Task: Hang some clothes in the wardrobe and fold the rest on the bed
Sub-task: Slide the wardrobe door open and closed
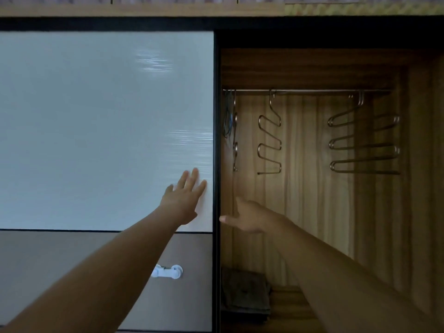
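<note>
I face a wardrobe with a pale sliding door (105, 128) on the left and an open wooden compartment on the right. My left hand (183, 200) lies flat on the door's white panel near its right edge, fingers straight. My right hand (249, 217) is at the door's dark edge (217, 140), thumb pointing left against it; its fingers are hidden behind the hand. A metal rail (310, 92) crosses the compartment. An S-shaped metal hanger (270, 140) and a wider multi-tier hanger (362, 145) hang from it, both bare. No clothes hang on the rail.
A third hanger (235, 140) hangs against the compartment's left wall. Dark folded fabric (245, 294) lies on the wardrobe floor at the lower left of the opening. A white handle (168, 271) sits on the door's grey lower panel. A wooden top board (144, 10) runs above.
</note>
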A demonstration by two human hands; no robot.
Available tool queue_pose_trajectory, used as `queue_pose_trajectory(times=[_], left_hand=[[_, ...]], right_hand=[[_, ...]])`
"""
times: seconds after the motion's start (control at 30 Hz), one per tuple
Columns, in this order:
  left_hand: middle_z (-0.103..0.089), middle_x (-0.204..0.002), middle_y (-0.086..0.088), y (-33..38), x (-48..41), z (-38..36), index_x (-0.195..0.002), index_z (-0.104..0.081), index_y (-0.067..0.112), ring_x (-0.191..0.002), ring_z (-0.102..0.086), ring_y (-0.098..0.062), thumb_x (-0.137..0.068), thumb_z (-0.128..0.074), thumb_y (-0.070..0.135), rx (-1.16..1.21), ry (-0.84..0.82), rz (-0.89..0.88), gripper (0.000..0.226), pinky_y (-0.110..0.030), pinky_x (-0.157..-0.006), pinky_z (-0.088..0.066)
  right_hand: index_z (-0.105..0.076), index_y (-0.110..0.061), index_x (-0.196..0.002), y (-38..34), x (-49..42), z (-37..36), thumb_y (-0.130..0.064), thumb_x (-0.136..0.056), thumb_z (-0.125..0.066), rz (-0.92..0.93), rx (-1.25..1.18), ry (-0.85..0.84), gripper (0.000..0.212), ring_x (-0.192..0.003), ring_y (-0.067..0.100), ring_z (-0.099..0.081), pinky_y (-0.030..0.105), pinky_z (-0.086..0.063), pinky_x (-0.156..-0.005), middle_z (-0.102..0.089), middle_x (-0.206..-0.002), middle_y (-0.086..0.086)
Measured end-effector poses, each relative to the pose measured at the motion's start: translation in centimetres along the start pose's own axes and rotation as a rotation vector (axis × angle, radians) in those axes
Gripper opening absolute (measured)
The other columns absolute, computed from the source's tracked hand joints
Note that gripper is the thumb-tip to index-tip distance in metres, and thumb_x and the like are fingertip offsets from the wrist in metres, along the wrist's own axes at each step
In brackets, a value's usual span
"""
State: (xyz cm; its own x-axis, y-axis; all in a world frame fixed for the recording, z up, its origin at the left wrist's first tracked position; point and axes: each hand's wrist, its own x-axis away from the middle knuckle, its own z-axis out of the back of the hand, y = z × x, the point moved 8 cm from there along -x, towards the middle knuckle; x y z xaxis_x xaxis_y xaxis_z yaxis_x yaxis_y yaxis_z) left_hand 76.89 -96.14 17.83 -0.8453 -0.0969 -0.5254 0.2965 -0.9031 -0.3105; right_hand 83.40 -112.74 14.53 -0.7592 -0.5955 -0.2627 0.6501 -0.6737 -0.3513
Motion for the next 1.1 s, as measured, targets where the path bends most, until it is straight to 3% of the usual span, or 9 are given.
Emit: queue_pose_trajectory(times=[0.13,0.2,0.3,0.47,0.73,0.83,0.93,1.0,1.1], left_hand=[[0.041,-0.158,-0.010,-0.8,-0.7,-1.4,-0.157,0.020,0.028,-0.150,0.027,-0.033,-0.088,-0.074,0.031,-0.131,0.045,-0.050,0.116,-0.063,-0.121,-0.014],[0.042,-0.157,-0.011,-0.9,-0.9,-1.8,-0.156,0.021,0.028,-0.149,0.029,-0.033,-0.086,-0.076,0.034,-0.152,0.057,-0.059,0.121,-0.065,-0.120,-0.009],[0.039,-0.158,-0.015,-0.8,-1.3,-2.0,-0.156,0.023,0.025,-0.149,0.029,-0.036,-0.081,-0.078,0.046,-0.231,0.092,-0.083,0.127,-0.065,-0.120,-0.002],[0.041,-0.156,-0.016,0.2,-2.1,-2.3,-0.154,0.027,0.024,-0.147,0.031,-0.037,-0.075,-0.081,0.052,-0.280,0.159,-0.113,0.137,-0.066,-0.118,0.000],[0.045,-0.154,-0.014,6.1,-4.2,-1.6,-0.152,0.030,0.026,-0.144,0.037,-0.036,-0.072,-0.086,0.045,-0.206,0.215,-0.169,0.144,-0.067,-0.119,-0.004],[0.045,-0.154,-0.014,9.7,-5.0,-0.7,-0.152,0.031,0.027,-0.144,0.037,-0.035,-0.071,-0.085,0.050,-0.204,0.237,-0.196,0.143,-0.066,-0.119,-0.004],[0.042,-0.156,-0.015,14.0,-6.0,0.4,-0.154,0.028,0.026,-0.149,0.028,-0.035,-0.071,-0.083,0.055,-0.201,0.274,-0.243,0.141,-0.065,-0.118,-0.008],[0.039,-0.157,-0.015,17.2,-6.8,1.3,-0.155,0.025,0.025,-0.150,0.026,-0.035,-0.072,-0.081,0.057,-0.191,0.298,-0.282,0.138,-0.065,-0.117,-0.009],[0.038,-0.158,-0.017,22.6,-8.1,2.5,-0.156,0.022,0.024,-0.150,0.026,-0.036,-0.074,-0.077,0.061,-0.186,0.321,-0.330,0.134,-0.067,-0.116,-0.001]], right_hand=[[0.010,-0.019,-0.161,-2.2,-3.6,-2.7,-0.054,-0.096,-0.058,0.040,-0.117,0.065,0.100,-0.143,0.029,-0.039,0.046,-0.038,-0.115,-0.023,-0.165,0.010],[0.019,-0.022,-0.159,-3.0,-4.7,-3.6,-0.044,-0.100,-0.056,0.056,-0.199,0.114,0.098,-0.149,0.030,-0.029,0.045,-0.031,-0.120,-0.010,-0.169,0.009],[0.019,-0.018,-0.159,-3.0,-5.7,-4.4,-0.032,-0.104,-0.053,0.039,-0.261,0.171,0.091,-0.152,0.029,-0.020,0.040,-0.026,-0.121,0.003,-0.170,0.009],[0.015,-0.020,-0.160,-1.2,-6.0,-4.4,-0.026,-0.106,-0.049,0.076,-0.344,0.132,0.083,-0.135,0.024,-0.044,0.028,-0.038,-0.099,-0.013,-0.168,0.007],[0.009,-0.027,-0.160,4.3,-4.0,-1.9,-0.029,-0.107,-0.046,0.067,-0.412,0.134,0.077,-0.129,0.019,-0.048,0.038,-0.042,-0.110,-0.033,-0.159,0.003],[-0.002,-0.030,-0.159,7.6,-2.7,-0.6,-0.028,-0.107,-0.046,0.094,-0.449,0.176,0.068,-0.122,0.013,-0.050,0.032,-0.043,-0.104,-0.042,-0.153,0.001],[-0.001,-0.036,-0.157,11.4,-1.0,1.1,-0.028,-0.108,-0.043,0.099,-0.471,0.226,0.066,-0.127,0.013,-0.049,0.034,-0.043,-0.107,-0.041,-0.151,-0.005],[0.001,-0.041,-0.154,14.4,0.2,2.3,-0.028,-0.108,-0.042,0.088,-0.495,0.258,0.063,-0.126,0.016,-0.051,0.033,-0.046,-0.102,-0.041,-0.148,-0.007],[-0.006,-0.032,-0.158,19.9,2.0,4.1,-0.030,-0.109,-0.039,-0.009,-0.475,0.329,0.059,-0.117,0.020,-0.057,0.031,-0.049,-0.090,-0.047,-0.141,-0.003]])
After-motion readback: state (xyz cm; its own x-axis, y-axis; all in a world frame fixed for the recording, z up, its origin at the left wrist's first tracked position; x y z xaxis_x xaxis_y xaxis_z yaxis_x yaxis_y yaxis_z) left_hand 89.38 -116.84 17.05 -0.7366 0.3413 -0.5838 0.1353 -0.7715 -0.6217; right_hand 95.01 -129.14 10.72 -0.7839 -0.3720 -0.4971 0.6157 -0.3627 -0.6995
